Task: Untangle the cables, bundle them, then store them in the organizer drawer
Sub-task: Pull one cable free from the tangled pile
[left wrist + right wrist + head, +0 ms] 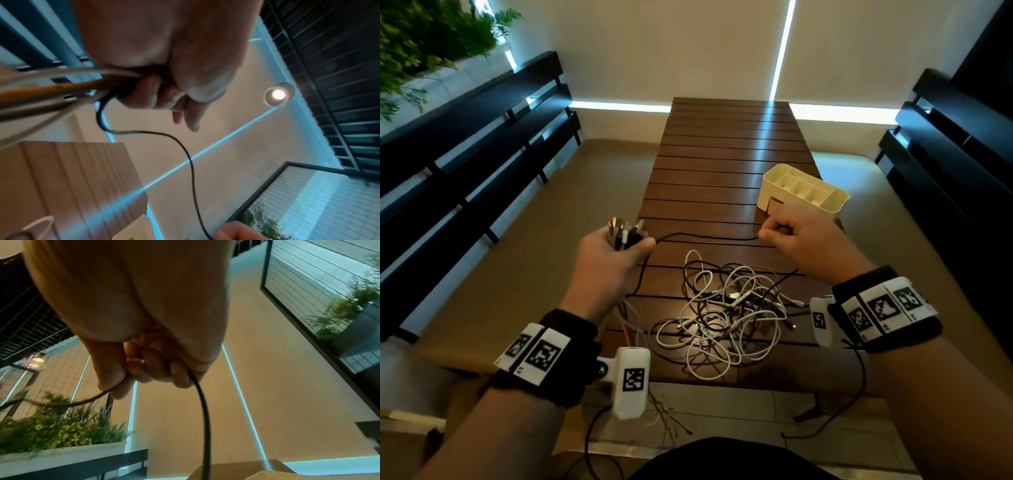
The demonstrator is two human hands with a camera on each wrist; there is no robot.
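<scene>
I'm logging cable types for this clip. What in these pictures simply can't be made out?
- Connector types: the plug ends gripped in the left hand are too small in the head view; its palm hides them in the left wrist view.
- Cable count: the tangled black and white cables overlap.
- White plastic organizer: the right hand hides its drawer front.

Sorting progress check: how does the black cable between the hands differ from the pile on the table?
The black cable hangs in the air; the pile lies on the table. The cable is a single strand, the pile a knot of white and dark cords. Both remain outside the organizer.
</scene>
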